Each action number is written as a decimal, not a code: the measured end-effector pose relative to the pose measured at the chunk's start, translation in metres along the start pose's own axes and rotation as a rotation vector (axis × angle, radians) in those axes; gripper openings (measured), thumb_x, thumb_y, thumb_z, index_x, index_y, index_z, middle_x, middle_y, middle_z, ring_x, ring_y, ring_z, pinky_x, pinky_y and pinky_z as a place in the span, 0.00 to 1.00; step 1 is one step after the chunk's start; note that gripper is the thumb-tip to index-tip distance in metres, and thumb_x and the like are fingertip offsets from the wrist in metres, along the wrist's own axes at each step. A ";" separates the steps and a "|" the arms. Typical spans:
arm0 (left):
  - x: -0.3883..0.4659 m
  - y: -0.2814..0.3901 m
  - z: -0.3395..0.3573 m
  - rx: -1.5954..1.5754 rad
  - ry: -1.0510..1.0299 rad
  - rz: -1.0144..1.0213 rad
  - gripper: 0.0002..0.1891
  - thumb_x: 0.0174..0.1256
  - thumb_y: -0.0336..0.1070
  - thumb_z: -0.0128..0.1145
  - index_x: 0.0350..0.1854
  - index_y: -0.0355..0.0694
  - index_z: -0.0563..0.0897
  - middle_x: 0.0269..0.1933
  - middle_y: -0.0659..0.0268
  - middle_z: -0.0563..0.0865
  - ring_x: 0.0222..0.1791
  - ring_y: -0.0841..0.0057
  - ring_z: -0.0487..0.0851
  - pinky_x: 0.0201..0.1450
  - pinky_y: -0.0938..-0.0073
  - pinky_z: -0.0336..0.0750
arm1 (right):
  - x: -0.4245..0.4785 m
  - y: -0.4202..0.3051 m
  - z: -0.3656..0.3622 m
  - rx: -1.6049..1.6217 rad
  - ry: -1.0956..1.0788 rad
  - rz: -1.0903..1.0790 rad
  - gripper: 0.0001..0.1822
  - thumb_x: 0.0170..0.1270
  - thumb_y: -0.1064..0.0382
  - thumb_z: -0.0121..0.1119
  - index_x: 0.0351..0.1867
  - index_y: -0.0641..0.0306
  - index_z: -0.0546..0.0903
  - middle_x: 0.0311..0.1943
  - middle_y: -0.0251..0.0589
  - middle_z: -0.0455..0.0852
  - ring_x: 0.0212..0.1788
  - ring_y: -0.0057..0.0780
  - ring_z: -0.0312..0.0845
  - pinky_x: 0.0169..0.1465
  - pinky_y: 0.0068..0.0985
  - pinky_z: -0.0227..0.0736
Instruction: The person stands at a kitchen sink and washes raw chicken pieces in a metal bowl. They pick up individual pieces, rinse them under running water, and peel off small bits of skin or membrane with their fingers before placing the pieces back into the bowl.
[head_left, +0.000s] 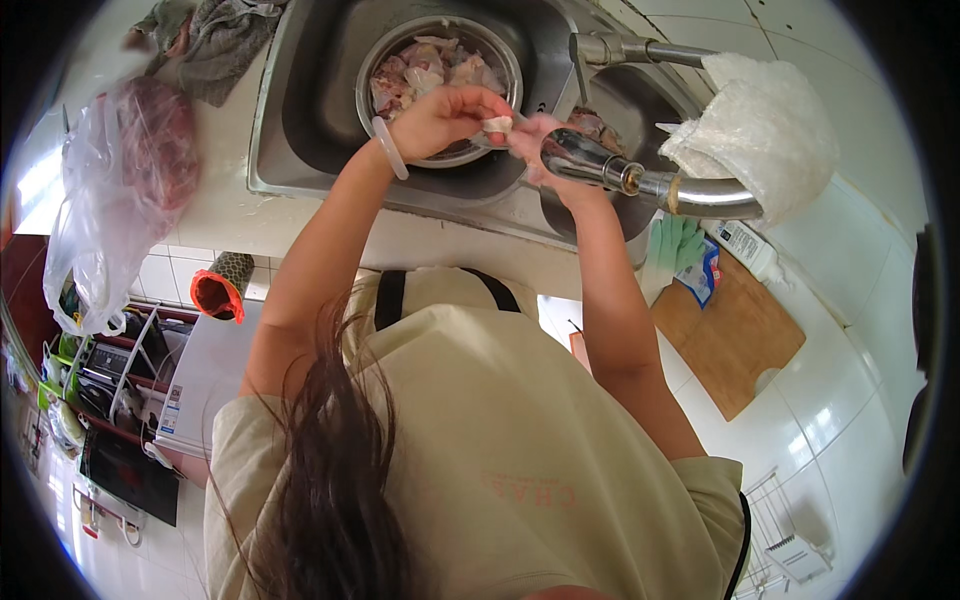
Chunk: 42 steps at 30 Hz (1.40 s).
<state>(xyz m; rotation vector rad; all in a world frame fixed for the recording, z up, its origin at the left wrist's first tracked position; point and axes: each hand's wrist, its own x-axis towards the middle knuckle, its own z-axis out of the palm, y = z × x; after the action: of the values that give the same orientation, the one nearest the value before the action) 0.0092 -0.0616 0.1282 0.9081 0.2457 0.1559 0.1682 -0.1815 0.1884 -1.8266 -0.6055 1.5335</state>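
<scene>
Over the rim of a round metal bowl (365, 105), my left hand (442, 120) pinches a small pale piece of meat (497, 125) between thumb and fingers. A white bangle (390, 148) circles that wrist. My right hand (541, 146) is wet and blurred, close beside the pale piece and partly behind the chrome faucet spout (581, 156); whether its fingers grip anything cannot be made out. Raw meat pieces (424, 67) with skin fill the bowl, which stands in the larger basin of a steel sink (315, 112). More meat (596, 127) lies in the smaller basin.
White plastic wrap (765, 135) covers part of the faucet pipe. Left on the counter are a clear bag of red meat (154, 142) and a grey cloth (232, 49). To the right lie green gloves (675, 240), a white bottle (742, 247) and a wooden cutting board (731, 337).
</scene>
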 end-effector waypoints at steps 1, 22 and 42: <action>0.000 -0.001 -0.002 -0.010 0.002 0.022 0.14 0.60 0.23 0.51 0.48 0.35 0.76 0.45 0.67 0.80 0.45 0.83 0.77 0.48 0.82 0.70 | 0.001 0.003 -0.001 0.039 0.001 -0.024 0.11 0.59 0.60 0.61 0.37 0.64 0.78 0.20 0.26 0.71 0.19 0.10 0.60 0.20 0.11 0.54; 0.001 0.004 0.010 0.003 0.066 0.026 0.10 0.66 0.28 0.46 0.46 0.34 0.77 0.40 0.69 0.81 0.37 0.83 0.77 0.47 0.79 0.71 | -0.001 -0.003 0.008 0.161 -0.101 -0.059 0.15 0.58 0.59 0.60 0.44 0.63 0.76 0.22 0.28 0.72 0.20 0.12 0.59 0.21 0.12 0.53; -0.004 -0.005 0.014 -0.089 0.166 0.031 0.15 0.62 0.25 0.46 0.51 0.38 0.71 0.41 0.72 0.77 0.33 0.86 0.74 0.41 0.84 0.68 | 0.006 0.012 0.016 0.231 -0.101 -0.059 0.08 0.56 0.62 0.56 0.33 0.63 0.76 0.21 0.29 0.71 0.20 0.14 0.61 0.20 0.13 0.52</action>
<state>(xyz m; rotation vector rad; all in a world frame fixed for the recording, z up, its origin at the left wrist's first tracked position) 0.0091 -0.0763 0.1329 0.8112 0.3761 0.2693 0.1525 -0.1821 0.1740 -1.5534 -0.5005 1.5928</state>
